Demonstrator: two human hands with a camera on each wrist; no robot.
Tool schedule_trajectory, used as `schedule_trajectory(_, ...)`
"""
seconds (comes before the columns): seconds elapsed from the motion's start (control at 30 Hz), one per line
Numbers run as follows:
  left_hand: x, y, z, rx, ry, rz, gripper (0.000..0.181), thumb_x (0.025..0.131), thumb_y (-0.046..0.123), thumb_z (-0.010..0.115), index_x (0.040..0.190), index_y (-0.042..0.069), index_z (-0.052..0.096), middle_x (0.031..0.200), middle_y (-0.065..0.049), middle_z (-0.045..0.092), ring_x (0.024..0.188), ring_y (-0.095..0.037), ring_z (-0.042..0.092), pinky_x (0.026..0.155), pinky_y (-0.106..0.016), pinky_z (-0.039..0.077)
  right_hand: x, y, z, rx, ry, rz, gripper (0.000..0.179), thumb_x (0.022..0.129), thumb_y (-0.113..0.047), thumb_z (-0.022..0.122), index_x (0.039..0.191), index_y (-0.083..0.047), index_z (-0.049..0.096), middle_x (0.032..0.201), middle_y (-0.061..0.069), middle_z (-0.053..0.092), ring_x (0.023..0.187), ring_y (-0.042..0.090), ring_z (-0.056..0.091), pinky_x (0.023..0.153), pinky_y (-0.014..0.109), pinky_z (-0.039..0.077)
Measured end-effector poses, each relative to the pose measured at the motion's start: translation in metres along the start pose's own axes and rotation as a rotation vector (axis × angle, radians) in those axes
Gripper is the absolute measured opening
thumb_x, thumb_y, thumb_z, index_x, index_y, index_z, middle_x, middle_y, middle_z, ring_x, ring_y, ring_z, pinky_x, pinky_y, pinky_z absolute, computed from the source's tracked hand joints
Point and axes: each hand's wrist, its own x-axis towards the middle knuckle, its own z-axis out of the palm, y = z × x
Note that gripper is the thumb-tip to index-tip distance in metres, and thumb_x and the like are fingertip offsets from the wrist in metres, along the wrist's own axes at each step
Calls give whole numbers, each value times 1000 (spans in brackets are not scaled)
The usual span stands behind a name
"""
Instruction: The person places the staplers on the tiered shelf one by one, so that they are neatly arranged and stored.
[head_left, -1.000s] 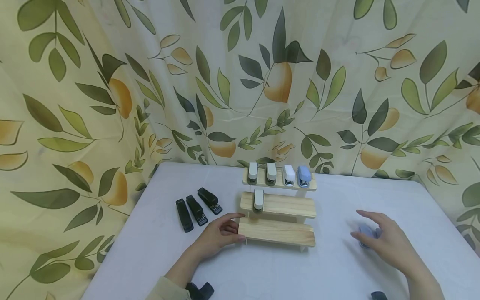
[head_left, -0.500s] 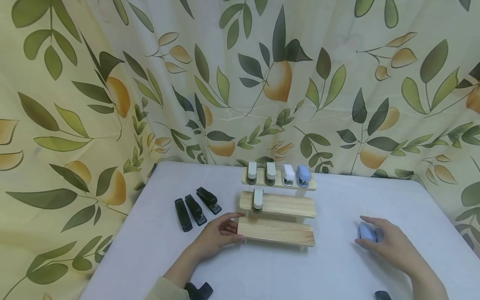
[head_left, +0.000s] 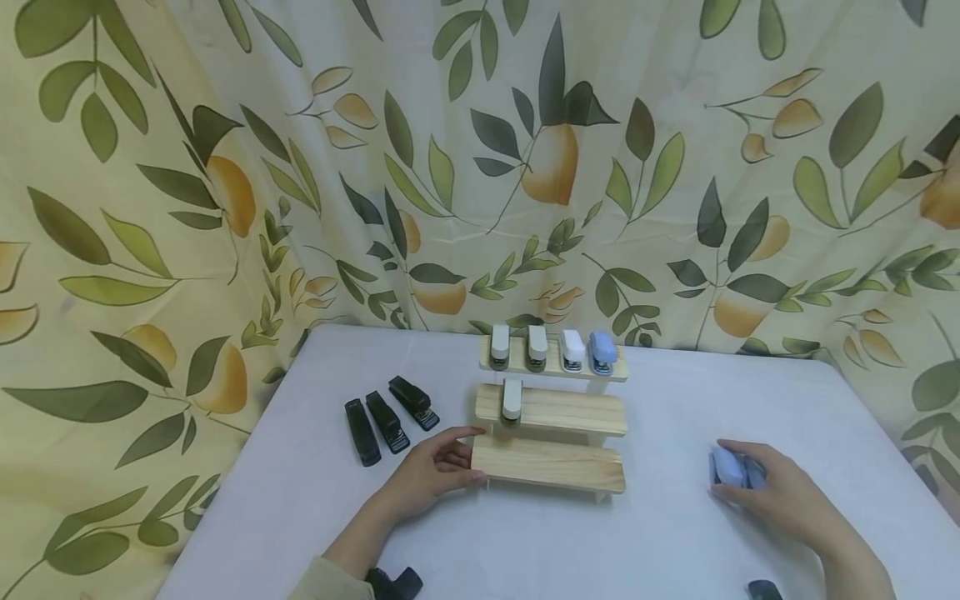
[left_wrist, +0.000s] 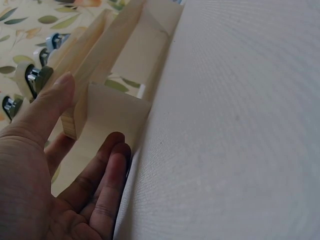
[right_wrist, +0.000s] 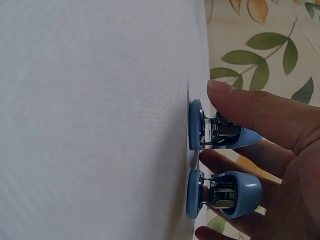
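Note:
My left hand (head_left: 420, 475) holds the left end of the bottom board (head_left: 555, 465) of a three-tier wooden rack, thumb at the front and index finger behind. In the left wrist view, its other fingers (left_wrist: 102, 190) curl beside a pale upright support (left_wrist: 117, 107). To the right of the rack, two light blue mini staplers stand side by side on the white cloth. My right hand (head_left: 791, 500) pinches one blue stapler (head_left: 727, 467) between thumb and index finger. The other blue stapler (right_wrist: 247, 195) stands beside it, among the remaining fingers and partly hidden from above.
Black staplers lie left of the rack, the nearest one (head_left: 363, 432) furthest left. On the middle board (head_left: 577, 408) stands a pale grey stapler (head_left: 513, 398). The top tier bears grey staplers, a white stapler (head_left: 573, 350) and a blue one. A patterned curtain (head_left: 480, 167) hangs behind.
My right hand has closed its thumb and index finger around the blue stapler, after hovering with them spread wider. The left hand keeps its place on the rack.

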Motion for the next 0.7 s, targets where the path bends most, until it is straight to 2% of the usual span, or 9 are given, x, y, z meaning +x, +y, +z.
schedule_trajectory(0.43,-1,0,-2,-6,2,18,63,86,39,84,143,40,57,116,0,67,105,-16,68,92,-21,56,2,2,1,31,15,-34,91,87,-50,79,150,4,43,151,42,35,132,66,35,100,81,34)
schedule_trajectory(0.7,-2,-1,-1,1,-5,15,63,86,41,84,143,40,57,115,1,68,105,-16,68,93,-21,56,0,5,2,63,5,-31,94,89,-52,77,151,7,39,151,44,32,134,67,31,102,81,32)
